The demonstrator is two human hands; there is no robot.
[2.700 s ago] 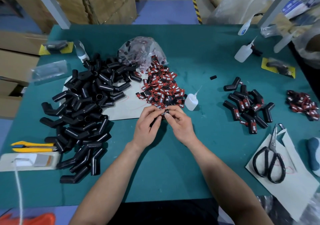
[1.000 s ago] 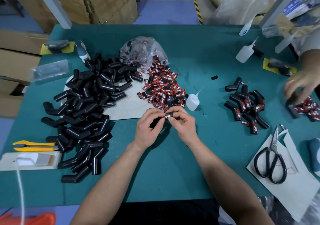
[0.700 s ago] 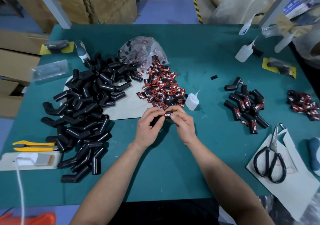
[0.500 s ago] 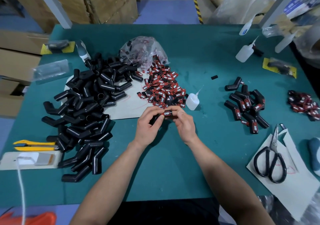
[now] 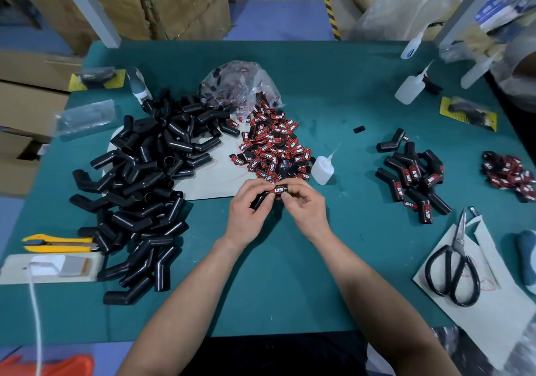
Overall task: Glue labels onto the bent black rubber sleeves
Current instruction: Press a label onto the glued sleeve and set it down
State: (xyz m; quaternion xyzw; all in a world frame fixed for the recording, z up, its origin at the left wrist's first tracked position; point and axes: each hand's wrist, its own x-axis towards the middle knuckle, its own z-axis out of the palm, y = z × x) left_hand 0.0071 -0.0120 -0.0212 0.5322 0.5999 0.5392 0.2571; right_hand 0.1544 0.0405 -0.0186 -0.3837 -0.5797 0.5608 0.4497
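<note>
Here, above a green-covered table (image 5: 333, 109), a bent black rubber sleeve (image 5: 259, 200) is held in both hands, and a red-and-black label (image 5: 279, 190) reading TAPER is pressed onto its upper leg. The left hand (image 5: 249, 210) is curled round the sleeve's lower leg, and the right hand (image 5: 304, 207) is closed on the labelled end, with both thumbs set close under the label. The step is judged to be the seating of the label on fresh glue. It would be done best with even pressure along the label's whole length. The long edges should be rolled down onto the curve so that no corner lifts, and the label kept square along the leg, as on the finished sleeves (image 5: 414, 175) laid well apart to the right. Whether any glue has squeezed out at the edges cannot be told, so fingertips are best kept off the seam. The glue bottle (image 5: 322, 170) stands just beside the heap of loose labels (image 5: 275, 149), within easy reach. A large pile of unlabelled sleeves (image 5: 139, 178) lies to the left, which suggests that much of the task remains.
</note>
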